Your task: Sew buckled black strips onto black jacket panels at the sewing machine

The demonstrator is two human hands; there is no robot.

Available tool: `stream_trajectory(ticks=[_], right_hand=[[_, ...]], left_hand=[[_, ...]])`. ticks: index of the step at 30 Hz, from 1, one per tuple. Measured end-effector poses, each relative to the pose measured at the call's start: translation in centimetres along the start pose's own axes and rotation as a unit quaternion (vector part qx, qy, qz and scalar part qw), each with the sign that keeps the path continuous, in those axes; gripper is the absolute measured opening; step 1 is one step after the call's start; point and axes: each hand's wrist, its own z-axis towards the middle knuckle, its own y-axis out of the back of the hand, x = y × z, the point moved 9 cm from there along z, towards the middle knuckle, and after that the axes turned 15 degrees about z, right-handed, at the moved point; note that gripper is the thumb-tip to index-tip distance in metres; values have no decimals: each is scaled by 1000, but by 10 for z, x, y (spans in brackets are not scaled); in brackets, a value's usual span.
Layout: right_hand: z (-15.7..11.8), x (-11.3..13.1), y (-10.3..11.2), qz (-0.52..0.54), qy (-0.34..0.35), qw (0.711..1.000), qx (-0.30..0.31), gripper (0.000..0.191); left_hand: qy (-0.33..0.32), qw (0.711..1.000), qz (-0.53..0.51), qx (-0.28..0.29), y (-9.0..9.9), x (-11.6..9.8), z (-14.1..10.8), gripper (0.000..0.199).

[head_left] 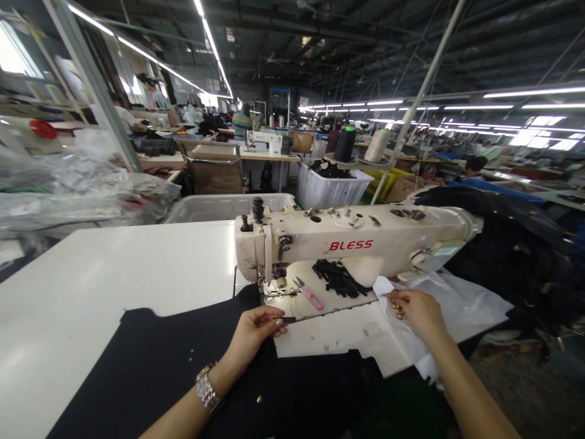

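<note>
My left hand (pixel 256 329) pinches a short black fabric strip (pixel 289 319) just in front of the needle area of a cream sewing machine (pixel 311 241). Beneath that hand, black fabric (pixel 137 360) spreads over the table, one edge reaching the presser foot. At the right, my right hand (pixel 423 314) has its fingers closed on small gold metal pieces (pixel 397 310), over a white plastic bag (pixel 457 299); their exact shape is unclear. Pink thread snips (pixel 311 296) lie beside the foot. Behind them is a pile of black strips (pixel 340 277) under the machine arm.
The white tabletop (pixel 173 262) extends left of the machine. Behind it stand a clear plastic bin (pixel 228 204) and a white crate (pixel 333 186). Thread cones (pixel 345 145) are mounted at the back. Dark cloth (pixel 512 238) is heaped at right, and plastic-wrapped bundles (pixel 91 177) at left.
</note>
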Motion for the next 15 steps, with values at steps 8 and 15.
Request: stream_trajectory(ticks=[8,15], right_hand=[[-25,37,7,166,6,986,8,30],[-83,151,-72,560,-46,815,140,33]], left_hand=[[14,999,-36,5,-2,0,-1,38],[6,998,-66,-8,-1,-5,-1,35]])
